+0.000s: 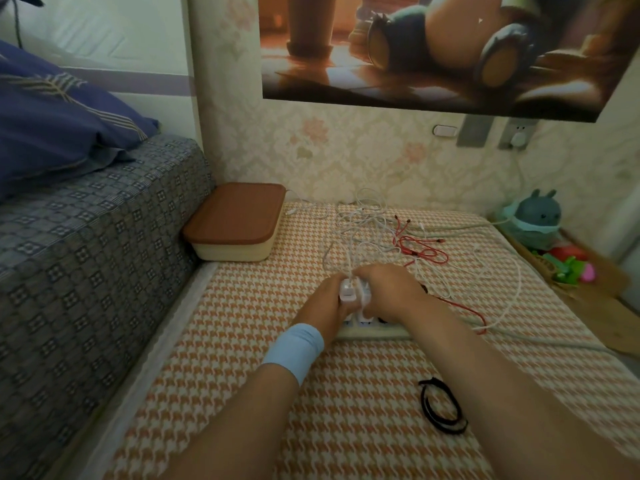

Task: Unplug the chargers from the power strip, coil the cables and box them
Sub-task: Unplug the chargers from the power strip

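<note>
We see a mattress [242, 393] in an orange-and-white houndstooth cover carrying everything. At its far left corner sits a cream box [235, 223] with a brown lid on. Near the middle lies a power strip [374, 331], and beyond it a loose tangle of white cables [360, 223] with a red cable [420, 249] mixed in on the right. A grey cord [554, 342] runs off rightward from the strip. Nearer us, apart from the rest, lies a black loop [441, 407].
</note>
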